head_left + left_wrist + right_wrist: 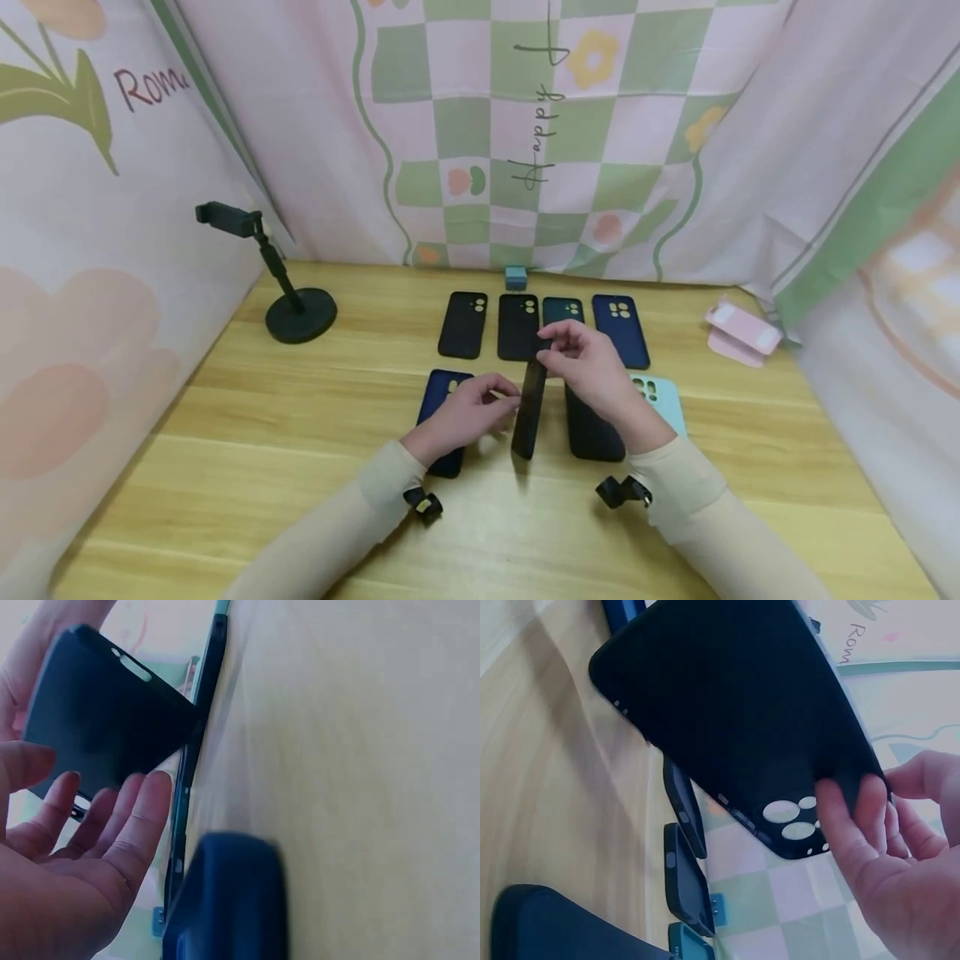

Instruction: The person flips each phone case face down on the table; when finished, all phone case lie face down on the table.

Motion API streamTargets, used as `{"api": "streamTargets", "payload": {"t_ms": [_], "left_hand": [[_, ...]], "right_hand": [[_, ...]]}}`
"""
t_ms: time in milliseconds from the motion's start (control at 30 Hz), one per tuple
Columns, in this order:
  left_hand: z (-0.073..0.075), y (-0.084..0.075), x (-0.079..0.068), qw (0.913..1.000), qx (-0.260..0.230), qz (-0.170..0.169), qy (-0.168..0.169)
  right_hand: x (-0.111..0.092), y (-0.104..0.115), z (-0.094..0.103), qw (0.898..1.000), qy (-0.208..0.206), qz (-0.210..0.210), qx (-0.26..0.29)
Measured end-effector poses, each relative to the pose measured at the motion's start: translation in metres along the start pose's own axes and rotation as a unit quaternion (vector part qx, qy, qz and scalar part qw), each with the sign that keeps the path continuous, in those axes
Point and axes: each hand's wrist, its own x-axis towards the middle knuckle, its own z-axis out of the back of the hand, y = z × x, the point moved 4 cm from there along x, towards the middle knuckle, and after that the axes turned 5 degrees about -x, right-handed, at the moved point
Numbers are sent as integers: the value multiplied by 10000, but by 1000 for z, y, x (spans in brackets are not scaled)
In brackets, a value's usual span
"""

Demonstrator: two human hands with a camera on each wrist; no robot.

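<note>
Upright on its narrow end, close over the wooden table, is a black phone case (529, 412). My right hand (596, 371) pinches it near the camera holes, between thumb and fingers. Those round holes show beside the fingertips in the right wrist view, on the same black case (720, 697). On the other side, my left hand (465, 415) has loosely bent fingers right at the case's face. From the left wrist, the palm faces the case (105, 712) with the fingers spread. Below the left hand lies a dark blue case (433, 400), partly covered. A black case (591, 429) lies beneath the right forearm.
Across the back lie two black cases (462, 327), a dark teal case (561, 310) and a blue case (621, 333). A mint case (667, 400) is at the right. Around them stand a small blue block (515, 278), a pink stand (742, 333) and a black phone stand (300, 317).
</note>
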Motion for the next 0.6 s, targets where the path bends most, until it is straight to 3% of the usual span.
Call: {"api": "streamTargets", "payload": {"t_ms": [133,267,433,600], "left_hand": [[2,3,2,9996,-235,160,51],[4,2,2,9982,-582,71,142],[6,0,3,9965,-828,-125,-17],[9,0,3,9950,-974,-144,-146]], "right_hand": [[-1,0,4,9996,-71,13,275],[0,-1,7,9985,-192,6,512],[0,-5,8,9965,-253,-176,783],[-1,-9,9,9970,-265,-310,662]]}}
